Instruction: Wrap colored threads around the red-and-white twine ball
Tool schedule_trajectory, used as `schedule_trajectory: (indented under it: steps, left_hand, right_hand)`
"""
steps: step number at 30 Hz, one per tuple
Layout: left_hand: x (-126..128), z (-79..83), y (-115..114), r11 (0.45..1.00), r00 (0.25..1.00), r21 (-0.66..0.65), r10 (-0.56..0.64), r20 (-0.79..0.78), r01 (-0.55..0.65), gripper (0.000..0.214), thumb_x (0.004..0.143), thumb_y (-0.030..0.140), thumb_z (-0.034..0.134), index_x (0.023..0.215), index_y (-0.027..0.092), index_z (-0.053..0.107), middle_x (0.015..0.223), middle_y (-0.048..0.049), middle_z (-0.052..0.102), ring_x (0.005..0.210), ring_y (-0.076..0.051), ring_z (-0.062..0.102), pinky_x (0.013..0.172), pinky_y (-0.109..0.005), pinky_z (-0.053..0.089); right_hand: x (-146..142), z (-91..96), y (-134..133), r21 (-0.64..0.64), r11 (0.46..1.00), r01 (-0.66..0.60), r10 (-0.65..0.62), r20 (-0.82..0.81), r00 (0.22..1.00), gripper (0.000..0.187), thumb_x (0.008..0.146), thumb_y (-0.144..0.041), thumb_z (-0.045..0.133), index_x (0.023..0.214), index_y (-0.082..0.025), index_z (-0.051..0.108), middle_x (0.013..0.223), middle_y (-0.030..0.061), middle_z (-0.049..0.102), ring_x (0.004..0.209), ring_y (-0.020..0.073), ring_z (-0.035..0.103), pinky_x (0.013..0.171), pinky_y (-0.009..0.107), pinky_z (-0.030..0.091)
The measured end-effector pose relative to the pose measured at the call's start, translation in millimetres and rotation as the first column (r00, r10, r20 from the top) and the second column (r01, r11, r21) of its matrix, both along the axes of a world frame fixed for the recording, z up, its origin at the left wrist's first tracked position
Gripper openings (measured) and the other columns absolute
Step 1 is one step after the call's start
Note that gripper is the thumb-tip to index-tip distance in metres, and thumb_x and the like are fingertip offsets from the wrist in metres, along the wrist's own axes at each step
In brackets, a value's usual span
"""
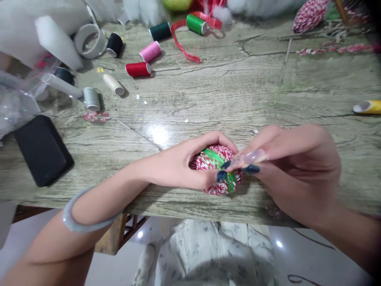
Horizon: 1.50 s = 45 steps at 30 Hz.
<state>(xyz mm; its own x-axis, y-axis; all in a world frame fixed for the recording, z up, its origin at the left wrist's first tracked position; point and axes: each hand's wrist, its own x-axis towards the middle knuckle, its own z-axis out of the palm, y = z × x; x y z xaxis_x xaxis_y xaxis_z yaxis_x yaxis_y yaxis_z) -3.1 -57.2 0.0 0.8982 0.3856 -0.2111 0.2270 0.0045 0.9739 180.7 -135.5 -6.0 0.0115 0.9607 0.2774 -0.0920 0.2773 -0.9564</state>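
The red-and-white ball sat near the worktop's front edge, gripped by the left hand, while the right hand, its hold indiscernible, met the green band, apparently for fine fingertip work, the next move calling for steady support.

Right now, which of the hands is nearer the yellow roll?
Right. The right hand is below and left of the yellow roll; the left hand, around the red-and-white ball, is farther left.

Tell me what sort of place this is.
Probably a craft or sewing workspace: the table holds thread spools and white fluff, and the left hand grips a red-and-white ball.
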Motion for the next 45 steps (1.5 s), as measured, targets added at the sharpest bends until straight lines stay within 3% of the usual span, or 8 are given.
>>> schedule_trajectory:
  steps: [5, 19, 27, 32, 36, 38, 41, 45]
  left_hand:
    - [0, -2.9, 0, 0.999, 0.999, -0.002, -0.038, 0.013, 0.038, 0.053, 0.071, 0.032, 0.077, 0.115, 0.019, 0.05, 0.107, -0.0049, 0.063, 0.092, -0.019, 0.063, 0.076, -0.028, 0.052]
    - [2, -7.4, -4, 0.991, 0.995, 0.097, 0.09, 0.041, -0.094, 0.057, 0.066, 0.035, 0.081, 0.113, 0.019, 0.052, 0.105, -0.0031, 0.063, 0.093, -0.018, 0.062, 0.084, -0.031, 0.052]
    - [0, -10.3, -3, 0.988, 0.992, 0.092, 0.122, 0.015, -0.123, 0.059, 0.066, 0.037, 0.081, 0.114, 0.02, 0.053, 0.106, -0.0041, 0.063, 0.093, -0.02, 0.062, 0.083, -0.034, 0.052]
    - [-4, -11.7, 1, 0.987, 0.995, 0.137, 0.073, 0.074, -0.083, 0.074, 0.065, 0.038, 0.084, 0.127, 0.02, 0.049, 0.125, -0.0093, 0.059, 0.115, -0.026, 0.059, 0.099, -0.041, 0.048]
    - [-4, -17.4, 3, 0.977, 0.973, 0.125, 0.15, 0.177, -0.173, 0.075, 0.068, 0.03, 0.082, 0.133, 0.021, 0.045, 0.136, -0.0125, 0.055, 0.127, -0.029, 0.054, 0.107, -0.045, 0.044]
    - [-3, -20.0, 4, 0.957, 0.942, 0.1, 0.245, 0.229, -0.273, 0.069, 0.07, 0.028, 0.082, 0.129, 0.021, 0.047, 0.133, -0.0125, 0.056, 0.126, -0.029, 0.054, 0.108, -0.046, 0.044]
    - [-2, -22.7, 7, 0.879, 0.875, 0.17, 0.387, 0.289, -0.445, 0.068, 0.069, 0.026, 0.083, 0.125, 0.021, 0.046, 0.132, -0.012, 0.054, 0.126, -0.028, 0.054, 0.109, -0.046, 0.043]
    - [-3, -24.3, 9, 0.741, 0.825, 0.368, 0.463, 0.325, -0.561, 0.075, 0.068, 0.034, 0.086, 0.128, 0.022, 0.043, 0.132, -0.0128, 0.049, 0.125, -0.029, 0.052, 0.103, -0.044, 0.048]
  right_hand:
    - [8, -4.9, -5, 0.123, 0.992, 0.027, -0.035, 0.064, 0.997, 0.018, 0.078, -0.007, 0.074, 0.088, -0.022, 0.074, 0.079, 0.0013, 0.072, 0.072, 0.015, 0.068, 0.064, 0.03, 0.058]
    - [12, -7.5, -5, 0.179, 0.984, -0.009, -0.02, 0.156, 0.988, 0.024, 0.08, -0.002, 0.067, 0.085, -0.025, 0.069, 0.079, -0.0006, 0.071, 0.079, 0.0179, 0.068, 0.071, 0.035, 0.056]
    - [7, -8.9, -3, 0.136, 0.991, -0.009, -0.016, 0.183, 0.983, 0.024, 0.081, -0.004, 0.066, 0.086, -0.027, 0.07, 0.08, -0.0008, 0.07, 0.08, 0.0169, 0.067, 0.077, 0.035, 0.055]
    - [9, -7.0, 1, 0.049, 0.997, 0.054, -0.061, 0.156, 0.986, 0.013, 0.085, -0.015, 0.068, 0.082, -0.027, 0.067, 0.079, -0.0001, 0.068, 0.081, 0.0169, 0.066, 0.079, 0.033, 0.055]
    - [15, -13.3, 8, -0.045, 0.989, 0.142, -0.137, 0.098, 0.986, 0.006, 0.086, -0.025, 0.069, 0.084, -0.028, 0.065, 0.085, 0.0, 0.067, 0.088, 0.0164, 0.066, 0.082, 0.031, 0.055]
    - [18, -17.7, 14, -0.092, 0.983, 0.157, -0.151, 0.067, 0.986, 0.014, 0.085, -0.033, 0.071, 0.097, -0.031, 0.064, 0.102, 0.0019, 0.067, 0.104, 0.0185, 0.064, 0.092, 0.034, 0.054]
    - [18, -22.6, 20, -0.199, 0.975, 0.101, -0.103, 0.002, 0.995, 0.05, 0.078, -0.045, 0.076, 0.121, -0.033, 0.054, 0.127, 0.0062, 0.06, 0.121, 0.0225, 0.058, 0.101, 0.038, 0.052]
    - [11, -26.1, 20, -0.331, 0.935, -0.127, 0.114, -0.058, 0.992, 0.077, 0.071, -0.047, 0.081, 0.135, -0.034, 0.042, 0.143, 0.0096, 0.049, 0.112, 0.0236, 0.064, 0.093, 0.039, 0.058]
